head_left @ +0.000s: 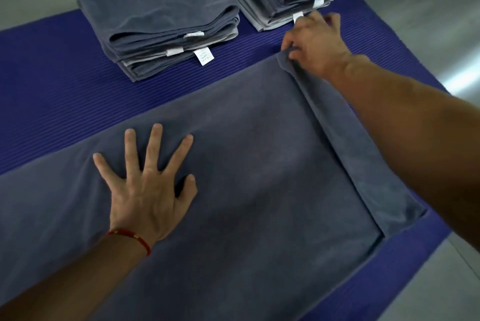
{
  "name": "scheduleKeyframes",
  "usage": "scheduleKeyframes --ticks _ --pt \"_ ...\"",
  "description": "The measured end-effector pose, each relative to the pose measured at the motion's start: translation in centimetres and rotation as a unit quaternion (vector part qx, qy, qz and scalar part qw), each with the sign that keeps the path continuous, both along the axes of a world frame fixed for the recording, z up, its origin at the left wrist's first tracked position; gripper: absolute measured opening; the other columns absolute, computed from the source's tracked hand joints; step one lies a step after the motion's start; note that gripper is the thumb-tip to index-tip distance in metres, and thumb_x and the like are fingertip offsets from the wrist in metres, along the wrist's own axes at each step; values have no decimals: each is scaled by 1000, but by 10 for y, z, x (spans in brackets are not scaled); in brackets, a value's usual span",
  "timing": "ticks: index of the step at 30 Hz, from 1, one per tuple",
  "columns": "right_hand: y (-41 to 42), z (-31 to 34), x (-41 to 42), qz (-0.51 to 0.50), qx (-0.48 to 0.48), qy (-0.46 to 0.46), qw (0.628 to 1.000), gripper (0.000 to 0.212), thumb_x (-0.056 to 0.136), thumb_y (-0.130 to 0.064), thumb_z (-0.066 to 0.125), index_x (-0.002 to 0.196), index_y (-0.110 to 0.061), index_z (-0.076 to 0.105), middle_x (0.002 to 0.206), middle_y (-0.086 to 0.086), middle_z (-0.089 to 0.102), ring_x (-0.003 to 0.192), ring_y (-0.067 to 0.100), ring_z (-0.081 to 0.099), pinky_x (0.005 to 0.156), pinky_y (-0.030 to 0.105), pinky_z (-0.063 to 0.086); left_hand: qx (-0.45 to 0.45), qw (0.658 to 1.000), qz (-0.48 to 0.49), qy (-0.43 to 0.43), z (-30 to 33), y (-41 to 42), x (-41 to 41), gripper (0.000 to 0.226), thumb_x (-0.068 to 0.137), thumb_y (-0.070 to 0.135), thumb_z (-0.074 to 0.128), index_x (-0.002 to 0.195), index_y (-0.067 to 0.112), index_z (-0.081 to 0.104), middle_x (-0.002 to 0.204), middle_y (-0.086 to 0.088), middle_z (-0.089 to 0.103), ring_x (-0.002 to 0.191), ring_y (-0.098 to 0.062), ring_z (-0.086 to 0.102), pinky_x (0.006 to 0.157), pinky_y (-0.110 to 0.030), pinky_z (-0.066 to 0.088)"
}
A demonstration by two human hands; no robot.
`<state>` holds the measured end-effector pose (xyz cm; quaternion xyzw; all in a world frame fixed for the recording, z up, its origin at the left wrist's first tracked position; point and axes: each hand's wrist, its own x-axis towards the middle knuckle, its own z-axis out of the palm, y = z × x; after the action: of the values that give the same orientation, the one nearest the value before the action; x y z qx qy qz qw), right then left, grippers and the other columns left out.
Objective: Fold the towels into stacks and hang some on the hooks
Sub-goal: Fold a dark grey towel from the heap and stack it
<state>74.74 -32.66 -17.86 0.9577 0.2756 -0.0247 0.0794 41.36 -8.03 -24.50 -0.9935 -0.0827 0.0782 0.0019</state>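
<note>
Towel (259,164) spread on blue mat (52,81), long axis running left-right in front of folded stacks (161,21). Right hand (315,45) pinches towel's far right corner, just beside right stack; its edge there doubled over. Left hand (148,177) flat, fingers splayed, pressing towel's left-centre. Judgement: right hand nearer fold edge, carries corner leftward toward pinning hand.

The left hand (149,190) lay flat on the grey towel (259,164); the right hand (315,45) apparently pinched its far corner.
</note>
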Motion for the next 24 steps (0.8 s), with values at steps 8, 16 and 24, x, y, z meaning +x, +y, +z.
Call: scheduleKeyframes --ticks 8,16,24 --pt "-75 -55 -130 -124 123 83 981 63 107 -54 23 163 -26 16 172 -2 7 158 22 0 126 57 4 -13 1000 3 3 2 1 0 69 94 63 23 159 45 7 169 -8 8 153 -45 2 102 -87 11" --pt "-182 -60 -291 -329 114 73 934 74 98 -68 -1 163 -32 -6 170 -9 -12 157 16 -13 127 48 -4 -6 1000 21 8 2 1 -2 68 94 68 14 155 51 -12 169 -3 -6 153 -42 -8 107 -84 7" --pt "-80 -60 -414 -336 101 91 932 79 97 -63 -3 164 -20 -5 171 7 -11 157 27 -11 125 55 -7 -58 997 -37 20 6 36 -28 60 103 55 16 156 49 -12 168 3 -18 154 -28 -20 116 -72 -5"
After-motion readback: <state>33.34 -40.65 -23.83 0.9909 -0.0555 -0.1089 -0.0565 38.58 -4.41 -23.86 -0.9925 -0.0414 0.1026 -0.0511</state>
